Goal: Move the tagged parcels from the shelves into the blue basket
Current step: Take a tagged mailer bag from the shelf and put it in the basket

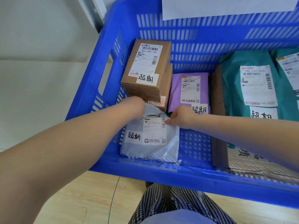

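The blue basket (161, 172) fills the view from above. Inside its near left corner lies a grey poly-bag parcel (155, 147) with a white handwritten tag. My left hand (135, 107) grips the bag's far left edge. My right hand (181, 118) pinches its far right edge by the label. Behind it stands a brown cardboard box (145, 68) with a tag, on a second brown box (166, 88). A purple mailer (178, 91) lies to their right, and a teal mailer (233, 88) lies further right. Both mailers carry tags.
A dark flat parcel (217, 94) stands on edge between the purple and teal mailers. A silver-grey printed package (252, 165) lies at the near right. White paper (226, 7) hangs over the far rim. Pale wall on the left, wooden floor (80, 199) and my checked clothing below.
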